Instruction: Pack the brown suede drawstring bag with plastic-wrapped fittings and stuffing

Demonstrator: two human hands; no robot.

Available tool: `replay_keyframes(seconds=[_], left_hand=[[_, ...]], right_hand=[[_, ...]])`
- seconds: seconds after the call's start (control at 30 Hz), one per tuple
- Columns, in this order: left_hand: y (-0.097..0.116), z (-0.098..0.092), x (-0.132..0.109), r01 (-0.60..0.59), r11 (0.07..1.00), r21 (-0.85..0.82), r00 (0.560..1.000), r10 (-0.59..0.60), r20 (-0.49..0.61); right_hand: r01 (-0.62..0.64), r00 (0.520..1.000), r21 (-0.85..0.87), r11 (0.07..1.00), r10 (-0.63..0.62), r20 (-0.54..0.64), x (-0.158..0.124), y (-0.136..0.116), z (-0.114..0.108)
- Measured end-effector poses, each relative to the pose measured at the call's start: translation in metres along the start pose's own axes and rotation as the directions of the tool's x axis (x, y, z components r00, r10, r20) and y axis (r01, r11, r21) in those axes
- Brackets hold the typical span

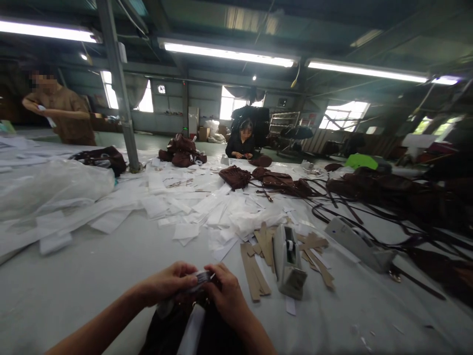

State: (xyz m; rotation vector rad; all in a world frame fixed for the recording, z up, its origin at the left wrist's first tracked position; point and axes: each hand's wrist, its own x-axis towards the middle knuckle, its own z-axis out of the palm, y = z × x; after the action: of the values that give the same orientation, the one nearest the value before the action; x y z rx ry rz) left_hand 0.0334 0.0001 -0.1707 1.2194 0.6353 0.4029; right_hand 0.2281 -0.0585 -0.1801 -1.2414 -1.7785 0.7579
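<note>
Low in the middle of the view, my left hand [168, 283] and my right hand [225, 291] meet over a small whitish strip with dark marks [203, 277]. Both hands are closed on it, the left at its left end and the right at its right end. Below them lies a dark item [218, 330], partly hidden by my hands, with a white strip [192, 329] and a small shiny metal part on it. What the strip is fixed to cannot be made out.
Right of my hands stands a grey tape dispenser [288, 264] beside brown strips [253, 273]; a second dispenser [356, 244] is further right. White papers [186, 230], brown bags [273, 180] and dark straps cover the table [121, 256]. Two people are beyond, near a metal post [120, 88].
</note>
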Motion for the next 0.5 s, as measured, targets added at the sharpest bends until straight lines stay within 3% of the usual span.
replay_keyframes(seconds=[0.1, 0.17, 0.27, 0.33, 0.4, 0.5], left_hand=[[0.001, -0.001, 0.004, -0.007, 0.999, -0.045, 1.000, 0.006, -0.021], [0.003, -0.002, 0.006, -0.019, 0.996, -0.086, 0.999, 0.016, -0.037], [0.003, -0.004, 0.010, -0.050, 0.985, -0.163, 0.996, 0.038, -0.078], [0.000, -0.004, 0.012, -0.061, 0.975, -0.214, 0.994, 0.040, -0.102], [-0.003, -0.003, 0.012, -0.054, 0.964, -0.260, 0.993, 0.026, -0.112], [-0.006, -0.002, 0.010, -0.026, 0.945, -0.327, 0.993, -0.014, -0.118]], right_hand=[[-0.022, 1.000, 0.024, 0.999, 0.022, 0.002, -0.001, 0.001, 0.006], [-0.088, 0.990, 0.039, 0.995, 0.092, -0.108, -0.004, 0.000, 0.013], [-0.202, 0.927, 0.037, 0.979, 0.203, -0.315, -0.011, -0.001, 0.026], [-0.143, 0.929, -0.030, 0.989, 0.124, -0.349, -0.015, 0.001, 0.036], [-0.005, 0.936, -0.151, 0.989, -0.049, -0.349, -0.015, 0.006, 0.045], [0.136, 0.897, -0.371, 0.918, -0.274, -0.348, -0.011, 0.016, 0.055]])
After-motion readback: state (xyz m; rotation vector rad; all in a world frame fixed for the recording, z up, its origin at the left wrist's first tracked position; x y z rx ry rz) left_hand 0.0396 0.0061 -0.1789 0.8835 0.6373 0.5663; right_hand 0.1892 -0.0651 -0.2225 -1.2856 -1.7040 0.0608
